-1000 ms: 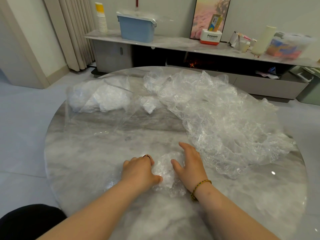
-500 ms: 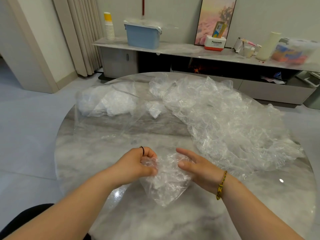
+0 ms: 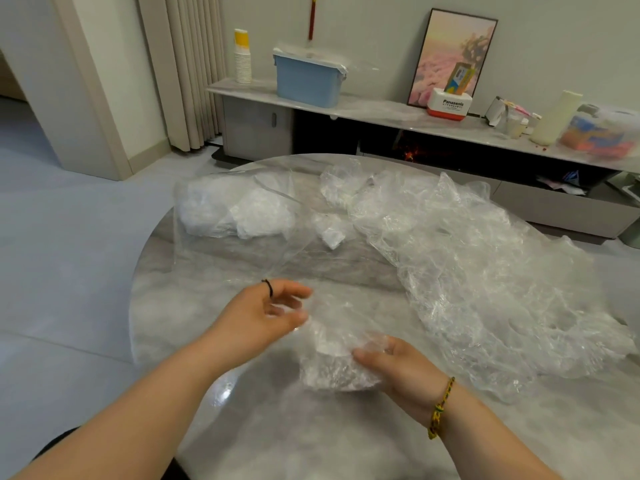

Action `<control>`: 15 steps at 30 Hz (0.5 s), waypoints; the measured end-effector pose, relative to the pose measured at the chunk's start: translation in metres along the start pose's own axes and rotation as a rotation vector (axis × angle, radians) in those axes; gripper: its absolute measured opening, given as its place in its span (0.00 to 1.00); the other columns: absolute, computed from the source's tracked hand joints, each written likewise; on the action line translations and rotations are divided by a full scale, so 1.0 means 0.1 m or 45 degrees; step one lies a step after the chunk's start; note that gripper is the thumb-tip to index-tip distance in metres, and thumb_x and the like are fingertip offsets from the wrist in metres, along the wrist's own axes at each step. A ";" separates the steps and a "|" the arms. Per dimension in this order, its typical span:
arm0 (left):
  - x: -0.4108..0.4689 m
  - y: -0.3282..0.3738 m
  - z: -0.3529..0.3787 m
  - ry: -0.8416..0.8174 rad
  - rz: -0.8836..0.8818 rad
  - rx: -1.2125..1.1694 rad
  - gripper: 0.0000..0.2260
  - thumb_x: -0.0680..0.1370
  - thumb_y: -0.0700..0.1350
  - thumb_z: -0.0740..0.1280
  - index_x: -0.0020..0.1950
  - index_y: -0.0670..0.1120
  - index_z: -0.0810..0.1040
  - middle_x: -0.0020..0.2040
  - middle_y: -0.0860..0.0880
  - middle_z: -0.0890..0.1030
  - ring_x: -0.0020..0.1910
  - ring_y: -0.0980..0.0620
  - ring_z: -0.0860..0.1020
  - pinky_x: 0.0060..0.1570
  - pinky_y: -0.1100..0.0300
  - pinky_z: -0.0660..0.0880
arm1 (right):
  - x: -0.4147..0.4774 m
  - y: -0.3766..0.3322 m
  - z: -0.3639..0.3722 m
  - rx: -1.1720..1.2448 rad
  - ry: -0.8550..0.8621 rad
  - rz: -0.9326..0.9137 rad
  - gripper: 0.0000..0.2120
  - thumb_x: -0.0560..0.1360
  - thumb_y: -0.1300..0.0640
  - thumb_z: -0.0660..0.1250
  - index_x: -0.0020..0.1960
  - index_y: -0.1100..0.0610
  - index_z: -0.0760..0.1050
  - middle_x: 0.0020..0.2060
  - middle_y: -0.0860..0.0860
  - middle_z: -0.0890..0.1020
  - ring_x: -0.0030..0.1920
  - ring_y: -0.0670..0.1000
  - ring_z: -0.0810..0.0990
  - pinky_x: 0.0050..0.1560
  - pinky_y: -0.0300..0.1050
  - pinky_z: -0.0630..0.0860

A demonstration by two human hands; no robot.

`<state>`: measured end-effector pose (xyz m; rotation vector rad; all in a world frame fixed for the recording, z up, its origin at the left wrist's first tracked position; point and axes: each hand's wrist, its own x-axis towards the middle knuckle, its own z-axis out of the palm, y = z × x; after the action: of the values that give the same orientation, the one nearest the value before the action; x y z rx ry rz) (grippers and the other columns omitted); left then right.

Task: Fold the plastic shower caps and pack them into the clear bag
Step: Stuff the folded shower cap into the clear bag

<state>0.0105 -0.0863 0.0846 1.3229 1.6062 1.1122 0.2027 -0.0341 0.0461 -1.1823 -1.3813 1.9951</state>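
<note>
Right hand (image 3: 398, 368) lower, curled round shower cap (image 3: 332, 355); left hand (image 3: 266, 310), hold unclear (marble table (image 3: 311, 441))

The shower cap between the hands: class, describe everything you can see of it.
The shower cap is thin, clear, crinkled plastic, bunched into a loose wad that looks whitish where layers overlap. The left hand pinches its upper edge; the right hand grips its lower right side, over the marble table.

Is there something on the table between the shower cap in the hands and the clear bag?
Nothing visible does. The shower cap, held by the left hand and the right hand, faces only bare table up to the clear bag. The pile of loose caps lies to the right, off that path.
</note>
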 end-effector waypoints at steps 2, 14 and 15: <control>0.09 -0.09 -0.17 0.380 0.080 0.229 0.09 0.75 0.40 0.67 0.46 0.54 0.76 0.53 0.58 0.76 0.54 0.60 0.73 0.52 0.72 0.66 | 0.10 -0.09 0.12 0.182 0.127 0.014 0.03 0.73 0.66 0.66 0.41 0.61 0.75 0.34 0.54 0.80 0.31 0.47 0.81 0.33 0.41 0.79; 0.40 -0.54 -0.64 0.717 -0.613 0.344 0.19 0.77 0.49 0.64 0.68 0.52 0.70 0.76 0.47 0.47 0.71 0.43 0.59 0.69 0.50 0.59 | 1.14 -0.98 1.00 -0.453 0.086 0.080 0.13 0.78 0.71 0.49 0.57 0.62 0.66 0.44 0.59 0.74 0.17 0.45 0.75 0.18 0.36 0.71; 0.42 -0.59 -0.67 0.693 -0.646 0.279 0.19 0.77 0.48 0.64 0.68 0.51 0.70 0.76 0.47 0.48 0.70 0.42 0.62 0.68 0.50 0.61 | 1.29 -0.99 1.11 -0.502 0.115 0.113 0.15 0.79 0.71 0.48 0.62 0.64 0.65 0.45 0.60 0.73 0.16 0.45 0.74 0.17 0.36 0.71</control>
<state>-0.0783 -0.0602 0.0498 0.6828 2.3520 1.0391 0.0291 0.0428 0.1003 -1.5049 -1.7544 1.7469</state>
